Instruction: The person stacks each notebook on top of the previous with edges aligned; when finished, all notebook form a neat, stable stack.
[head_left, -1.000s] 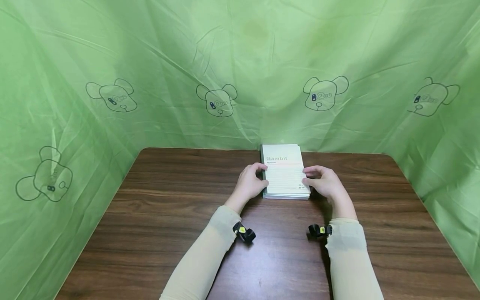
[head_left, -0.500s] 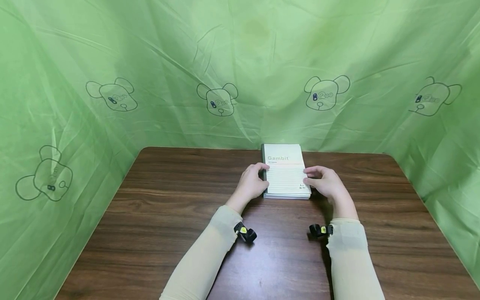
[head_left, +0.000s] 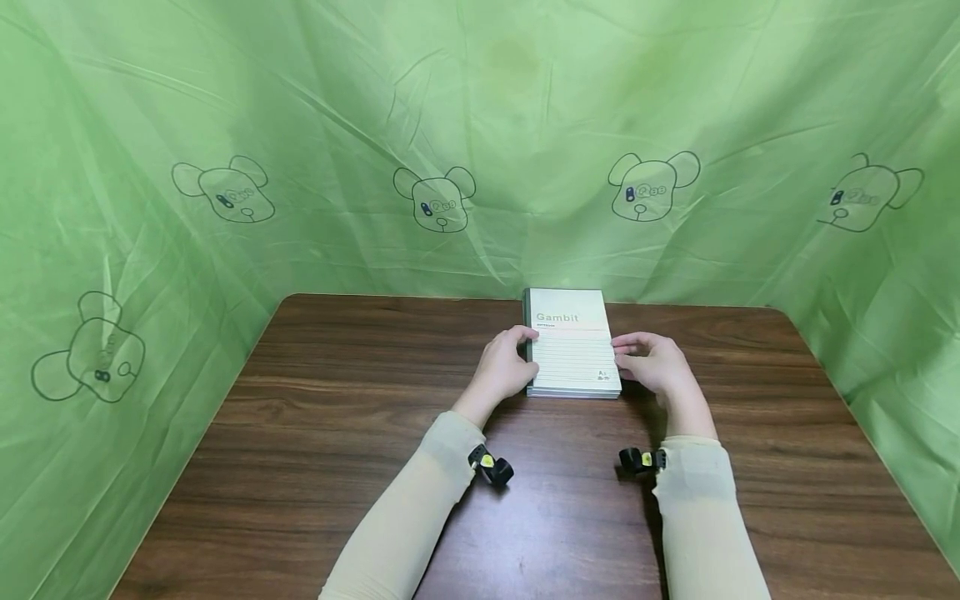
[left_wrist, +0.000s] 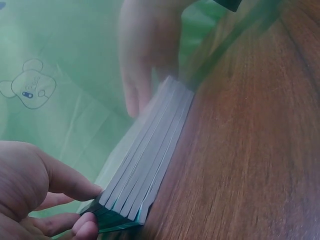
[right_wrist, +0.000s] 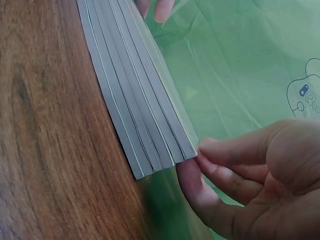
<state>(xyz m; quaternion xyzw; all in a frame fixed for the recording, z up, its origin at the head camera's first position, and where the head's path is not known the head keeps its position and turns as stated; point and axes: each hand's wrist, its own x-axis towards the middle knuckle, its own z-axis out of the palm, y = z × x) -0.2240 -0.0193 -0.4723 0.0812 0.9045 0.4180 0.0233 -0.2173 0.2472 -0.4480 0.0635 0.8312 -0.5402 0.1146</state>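
Observation:
A stack of several notebooks point(head_left: 570, 342) lies flat at the back of the table, the top cover pale with "Gambit" printed on it. My left hand point(head_left: 501, 363) touches the dark spine side, its fingertips and thumb apart along that edge. In the left wrist view the stack's layered page edges point(left_wrist: 145, 155) show, with the spines greenish near my fingers. Against the opposite side, my right hand point(head_left: 651, 363) has its fingertips and thumb right at the page edges. Up close, the right wrist view shows the right fingers point(right_wrist: 235, 150) at the corner of the notebooks point(right_wrist: 135, 90).
The dark wood-grain table point(head_left: 337, 400) ends just behind the stack. A green curtain point(head_left: 337, 100) printed with bear heads hangs behind it and along both sides. Small black cameras point(head_left: 491, 467) sit on both wrists.
The upper notebooks have shifted slightly to the right, and the stack's edges now line up more evenly. My right fingers have moved slightly outward; the left hand has hardly moved.

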